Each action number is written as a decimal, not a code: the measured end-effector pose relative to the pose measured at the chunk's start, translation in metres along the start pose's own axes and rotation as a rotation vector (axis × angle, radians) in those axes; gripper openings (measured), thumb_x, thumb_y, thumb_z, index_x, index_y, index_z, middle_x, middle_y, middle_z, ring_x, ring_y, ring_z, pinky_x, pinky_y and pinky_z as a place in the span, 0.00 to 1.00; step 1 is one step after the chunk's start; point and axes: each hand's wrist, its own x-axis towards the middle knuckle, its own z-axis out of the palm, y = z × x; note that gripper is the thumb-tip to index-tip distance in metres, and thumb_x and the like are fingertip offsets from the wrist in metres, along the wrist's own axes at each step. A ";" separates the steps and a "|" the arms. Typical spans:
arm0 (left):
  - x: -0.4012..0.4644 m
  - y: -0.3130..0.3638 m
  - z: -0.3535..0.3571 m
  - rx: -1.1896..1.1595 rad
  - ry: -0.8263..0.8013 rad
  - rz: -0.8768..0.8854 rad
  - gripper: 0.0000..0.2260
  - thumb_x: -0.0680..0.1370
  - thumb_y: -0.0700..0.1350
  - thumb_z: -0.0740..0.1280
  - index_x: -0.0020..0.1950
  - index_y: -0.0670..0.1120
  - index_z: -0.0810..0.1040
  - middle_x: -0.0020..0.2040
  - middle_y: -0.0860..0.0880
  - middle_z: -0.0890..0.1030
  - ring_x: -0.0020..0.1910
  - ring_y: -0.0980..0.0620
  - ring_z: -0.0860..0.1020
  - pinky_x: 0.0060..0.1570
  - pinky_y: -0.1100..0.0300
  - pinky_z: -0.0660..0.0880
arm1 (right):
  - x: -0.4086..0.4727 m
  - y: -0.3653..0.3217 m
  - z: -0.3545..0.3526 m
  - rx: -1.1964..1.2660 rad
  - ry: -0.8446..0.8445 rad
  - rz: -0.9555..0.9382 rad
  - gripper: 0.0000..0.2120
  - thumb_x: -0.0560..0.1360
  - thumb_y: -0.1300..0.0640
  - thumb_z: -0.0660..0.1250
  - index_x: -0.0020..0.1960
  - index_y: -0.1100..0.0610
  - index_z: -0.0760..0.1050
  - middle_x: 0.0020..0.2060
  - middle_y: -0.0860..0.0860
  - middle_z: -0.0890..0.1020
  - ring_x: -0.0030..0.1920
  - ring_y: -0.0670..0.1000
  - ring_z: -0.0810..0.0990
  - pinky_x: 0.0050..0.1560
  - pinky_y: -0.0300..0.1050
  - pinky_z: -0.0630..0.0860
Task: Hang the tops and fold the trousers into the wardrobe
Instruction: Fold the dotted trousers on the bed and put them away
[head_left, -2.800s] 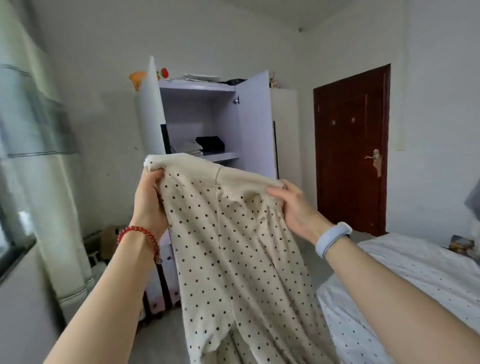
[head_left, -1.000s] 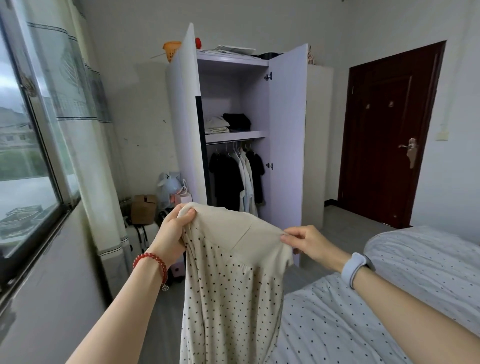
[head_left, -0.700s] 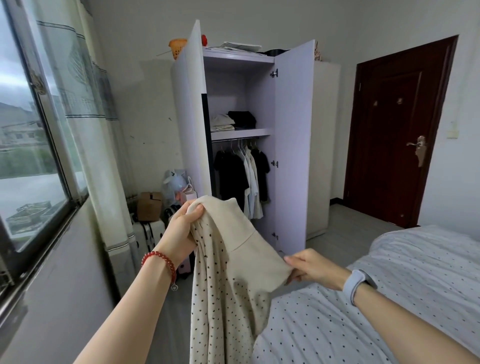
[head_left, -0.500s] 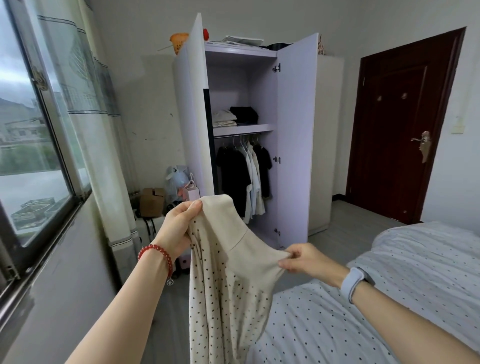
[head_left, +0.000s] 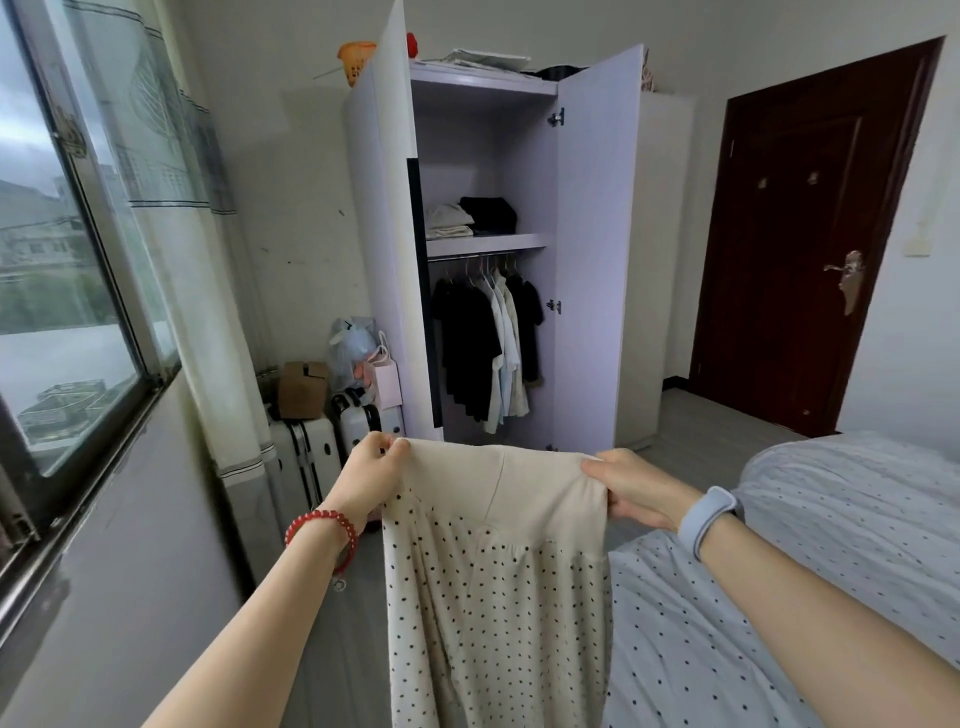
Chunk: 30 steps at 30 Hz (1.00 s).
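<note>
Cream trousers with dark polka dots (head_left: 496, 597) hang in front of me by their plain waistband. My left hand (head_left: 366, 478) pinches the waistband's left corner and my right hand (head_left: 631, 486) grips its right corner, stretching it flat and level. The legs drop out of view at the bottom. Ahead stands the white wardrobe (head_left: 592, 249) with both doors open. Folded pale and black clothes (head_left: 470, 218) lie on its shelf. Dark and white tops (head_left: 488, 343) hang on the rail below.
A bed with a dotted sheet (head_left: 831, 545) lies at the right. Suitcases (head_left: 311, 457), a cardboard box (head_left: 303, 388) and bags (head_left: 363, 358) stand left of the wardrobe. A window (head_left: 57, 291) and curtain fill the left wall. A dark closed door (head_left: 810, 244) is at the right.
The waistband was slack and tilted, left hand high and right hand low; now both hands hold it level and pulled wide. My view has dropped and moved slightly nearer the wardrobe.
</note>
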 end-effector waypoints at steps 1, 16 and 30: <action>-0.002 0.001 0.002 -0.049 -0.027 -0.016 0.11 0.81 0.49 0.56 0.55 0.43 0.71 0.41 0.46 0.73 0.37 0.50 0.72 0.35 0.59 0.70 | -0.002 -0.002 0.003 0.020 0.023 -0.013 0.11 0.79 0.65 0.55 0.39 0.61 0.69 0.35 0.55 0.75 0.35 0.51 0.75 0.34 0.43 0.75; -0.041 0.021 0.041 -0.322 -0.299 0.256 0.06 0.82 0.48 0.56 0.46 0.50 0.67 0.37 0.47 0.71 0.38 0.50 0.67 0.42 0.55 0.69 | -0.029 -0.047 0.048 0.316 -0.070 -0.201 0.07 0.77 0.67 0.61 0.52 0.68 0.76 0.39 0.58 0.80 0.39 0.53 0.81 0.39 0.45 0.82; -0.050 0.027 0.069 -0.466 -0.182 0.223 0.14 0.73 0.35 0.69 0.52 0.45 0.67 0.43 0.44 0.82 0.40 0.48 0.79 0.43 0.51 0.78 | -0.043 -0.069 0.044 -0.030 0.065 -0.230 0.07 0.72 0.63 0.69 0.50 0.63 0.80 0.36 0.48 0.79 0.37 0.40 0.74 0.24 0.21 0.66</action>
